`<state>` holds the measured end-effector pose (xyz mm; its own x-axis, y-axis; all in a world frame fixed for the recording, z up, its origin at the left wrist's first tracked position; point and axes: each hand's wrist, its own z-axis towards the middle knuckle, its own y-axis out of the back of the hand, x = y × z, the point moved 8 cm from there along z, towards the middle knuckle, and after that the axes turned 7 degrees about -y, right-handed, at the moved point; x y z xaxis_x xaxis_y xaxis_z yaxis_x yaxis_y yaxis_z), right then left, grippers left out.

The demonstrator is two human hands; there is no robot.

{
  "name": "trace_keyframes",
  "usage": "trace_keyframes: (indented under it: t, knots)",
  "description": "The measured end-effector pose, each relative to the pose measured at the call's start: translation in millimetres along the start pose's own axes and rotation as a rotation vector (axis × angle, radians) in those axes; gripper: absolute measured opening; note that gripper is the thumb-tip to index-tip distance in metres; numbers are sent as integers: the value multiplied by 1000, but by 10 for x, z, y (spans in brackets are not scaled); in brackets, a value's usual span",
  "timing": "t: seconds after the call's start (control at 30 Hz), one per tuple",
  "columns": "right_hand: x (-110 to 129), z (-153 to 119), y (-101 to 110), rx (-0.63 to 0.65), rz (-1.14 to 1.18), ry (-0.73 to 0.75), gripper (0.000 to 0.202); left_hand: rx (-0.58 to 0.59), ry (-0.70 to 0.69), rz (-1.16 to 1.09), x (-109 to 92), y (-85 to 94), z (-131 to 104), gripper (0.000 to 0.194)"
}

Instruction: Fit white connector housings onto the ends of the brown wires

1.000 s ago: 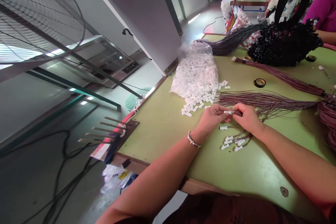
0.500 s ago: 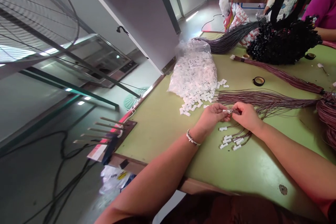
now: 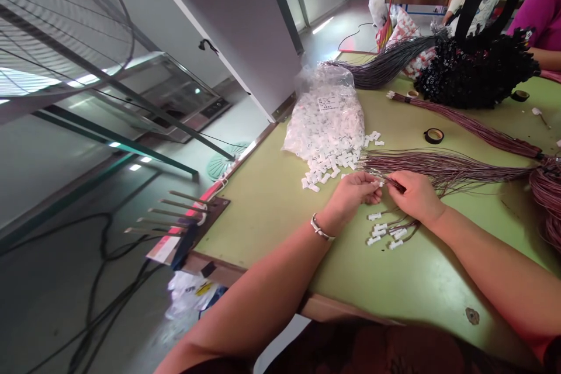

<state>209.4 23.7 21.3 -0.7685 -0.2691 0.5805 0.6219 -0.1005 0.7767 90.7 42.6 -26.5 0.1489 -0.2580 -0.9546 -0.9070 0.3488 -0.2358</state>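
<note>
The left hand pinches a white connector housing between its fingers, while the right hand grips thin brown wires over the green desk.

Two hands are counted near three o'clock, two black tape rolls between two and three, five rods at eight.

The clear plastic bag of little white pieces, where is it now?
In the head view, the clear plastic bag lies on the left of the green tabletop, beyond the left hand, near the large grey panel.
</note>
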Motion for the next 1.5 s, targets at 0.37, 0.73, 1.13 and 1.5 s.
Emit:
trace_keyframes:
  t: [0.37, 0.73, 1.13, 1.5]
  knots:
    - [-205, 14, -69, -18, 303, -231, 2, 28, -82, -39, 4, 7, 32, 17]
    - [-372, 43, -192, 164, 515, -493, 14, -24, -202, 89, -72, -3, 3, 12]
    - [-295, 8, -165, 76, 454, -454, 10, -54, -221, 143, -35, -43, 46, 14]
    - [-313, 45, -136, 99, 365, -410, 13, -92, -216, 175, 38, 4, 54, 12]
